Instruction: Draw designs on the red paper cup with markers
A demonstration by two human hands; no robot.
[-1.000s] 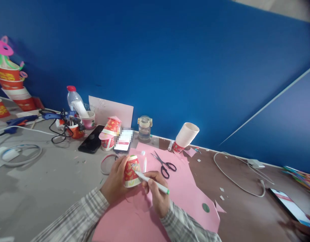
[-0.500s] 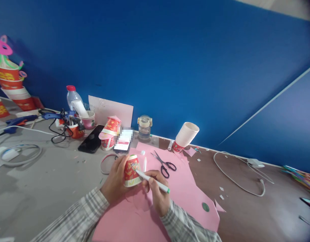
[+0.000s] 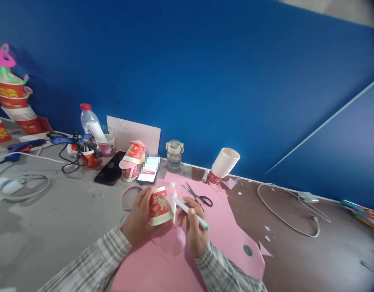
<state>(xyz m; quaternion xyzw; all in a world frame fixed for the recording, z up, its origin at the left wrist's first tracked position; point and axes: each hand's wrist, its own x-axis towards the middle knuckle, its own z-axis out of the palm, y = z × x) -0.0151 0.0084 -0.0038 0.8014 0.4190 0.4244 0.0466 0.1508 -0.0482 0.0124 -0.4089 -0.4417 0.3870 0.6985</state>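
Note:
My left hand (image 3: 139, 215) is closed around the side of a red patterned paper cup (image 3: 159, 206), its wide pale rim facing down. A white marker (image 3: 191, 213) with a green end sits in my right hand (image 3: 195, 233), gripped like a pen. Its tip points up and left, a short way from the cup. Another slim white pen (image 3: 174, 207) lies on the pink paper (image 3: 162, 267) between the cup and the marker. Black-handled scissors (image 3: 197, 196) rest just beyond my right hand, which partly covers one handle.
A stack of paper cups (image 3: 225, 162) leans at the back. Behind the cup are a lit phone (image 3: 149, 170), a decorated cup figure (image 3: 133, 156) and a lidded jar (image 3: 174, 154). A dark phone (image 3: 110, 168) and glue guns (image 3: 25, 146) lie left; a white cable (image 3: 284, 227) curls right.
My right hand has drawn the marker away from the cup, to the right, so its tip is now apart from the side. The cup has turned slightly in my left hand.

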